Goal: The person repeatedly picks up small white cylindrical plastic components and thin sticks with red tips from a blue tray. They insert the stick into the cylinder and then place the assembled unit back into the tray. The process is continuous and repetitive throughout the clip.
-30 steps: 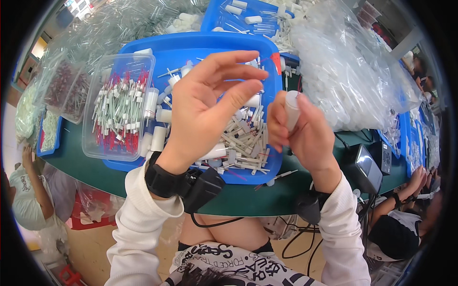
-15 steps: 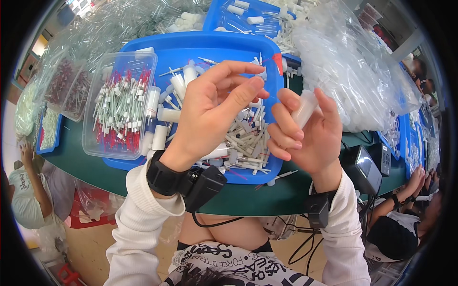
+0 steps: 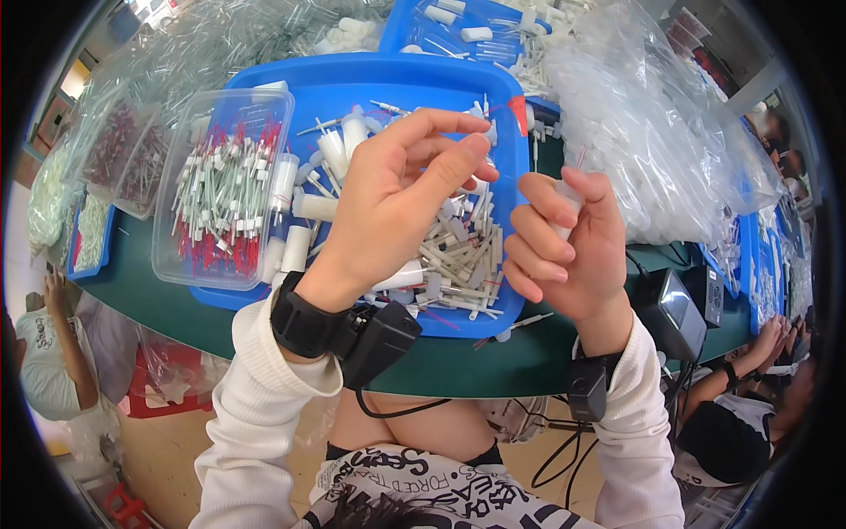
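My right hand (image 3: 568, 242) is closed around a white plastic tube (image 3: 567, 207), at the right of the blue tray (image 3: 352, 72). Thin reddish wires stick up from the tube's top end, beside my thumb and fingers. Over the tray, my left hand (image 3: 397, 198) is bent with thumb and fingers drawn together. Whatever its fingertips hold, if anything, cannot be made out. Beneath it lie several white tubes (image 3: 333, 154) and a heap of thin white sticks with grey caps (image 3: 458, 264), partly hidden by the hand.
A clear plastic box (image 3: 225, 198) of red-and-white wired pieces rests on the tray's left side. Clear bags (image 3: 630, 150) of white parts are piled at the right. A black device (image 3: 670, 313) with cables stands on the green table (image 3: 493, 370). Other people sit at both sides.
The tube in my right hand has sunk deeper into the fingers, which have closed further around it. Reddish wires now show at its top. My left hand has hardly moved.
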`<state>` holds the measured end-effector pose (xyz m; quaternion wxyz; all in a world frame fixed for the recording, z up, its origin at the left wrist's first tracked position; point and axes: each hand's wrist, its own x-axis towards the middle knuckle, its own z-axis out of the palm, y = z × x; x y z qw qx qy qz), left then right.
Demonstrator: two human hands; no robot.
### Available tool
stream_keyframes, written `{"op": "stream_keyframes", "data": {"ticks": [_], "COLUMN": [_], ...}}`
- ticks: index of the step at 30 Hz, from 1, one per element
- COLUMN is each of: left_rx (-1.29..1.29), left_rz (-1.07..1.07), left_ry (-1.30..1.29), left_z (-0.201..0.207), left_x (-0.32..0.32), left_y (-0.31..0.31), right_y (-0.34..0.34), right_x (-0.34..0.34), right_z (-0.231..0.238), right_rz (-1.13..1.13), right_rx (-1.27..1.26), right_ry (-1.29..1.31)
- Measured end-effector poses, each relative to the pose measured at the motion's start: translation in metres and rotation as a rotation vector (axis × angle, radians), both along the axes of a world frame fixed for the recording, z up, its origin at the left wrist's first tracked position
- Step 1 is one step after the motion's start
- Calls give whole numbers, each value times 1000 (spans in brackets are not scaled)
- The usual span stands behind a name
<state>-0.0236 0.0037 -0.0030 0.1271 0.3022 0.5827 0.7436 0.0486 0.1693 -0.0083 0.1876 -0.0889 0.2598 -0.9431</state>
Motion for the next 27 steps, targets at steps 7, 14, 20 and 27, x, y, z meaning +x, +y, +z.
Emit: {"op": "stream_keyframes", "data": {"ticks": [7,14,20,27], "left_rx": [-15,-56,-19,-116], "left_rz": [13,1,-4,-56], "left_ry": [9,44,1,65], "left_z": [-1,-3,-1,-2], "left_x": [-1,-3,-2,-3], "left_y": [0,-3,-1,-2], "right_y": [3,-10,-7,0], "right_x": [0,4,1,1], "right_z": [-4,8,6,-5], "right_rz": [11,-145,-48,92], "right_rx": [13,7,53,-65], "right_ry": [47,-145,-46,7]}}
